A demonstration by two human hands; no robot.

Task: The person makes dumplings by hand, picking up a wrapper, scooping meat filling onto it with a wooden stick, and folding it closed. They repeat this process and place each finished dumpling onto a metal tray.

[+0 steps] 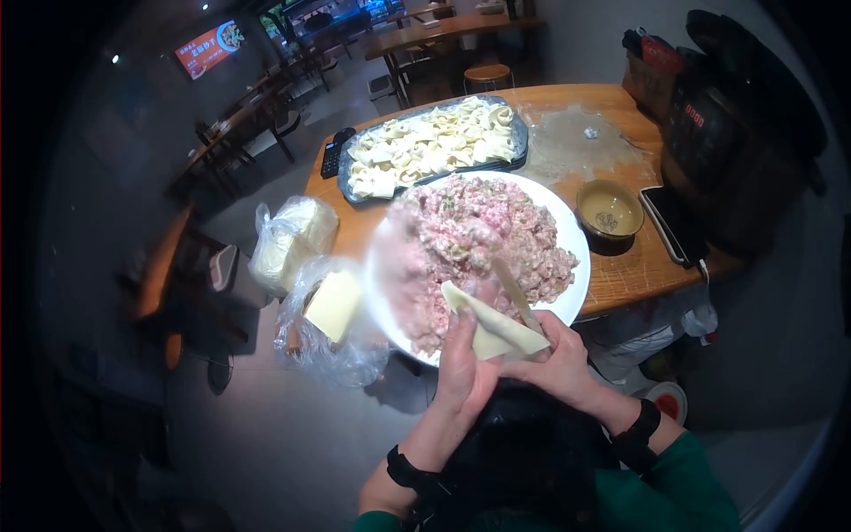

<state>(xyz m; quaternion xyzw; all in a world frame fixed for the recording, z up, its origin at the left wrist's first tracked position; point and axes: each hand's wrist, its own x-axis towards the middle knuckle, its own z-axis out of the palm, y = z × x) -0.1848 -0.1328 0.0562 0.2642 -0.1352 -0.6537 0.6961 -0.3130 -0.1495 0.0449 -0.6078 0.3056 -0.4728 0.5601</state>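
Observation:
My left hand [463,368] is closed on a pale dough wrapper [496,330], which is folded over at an angle. My right hand [566,365] touches the wrapper's other side and grips a thin flat stick [511,291] that points up toward the meat. Just beyond both hands is a big white plate [574,232] heaped with pink minced meat filling [483,222], flecked with green. To the left, a stack of square wrappers [335,306] sits in an opened clear plastic bag [347,362]. Some fingers of my right hand are hidden.
Behind the plate, a dark tray [523,142] carries many folded wontons [430,142]. A second wrapped bundle [297,239] lies at the table's left edge. On the right are a small bowl [610,211], a phone [671,226] with a cable, and a black appliance [709,133].

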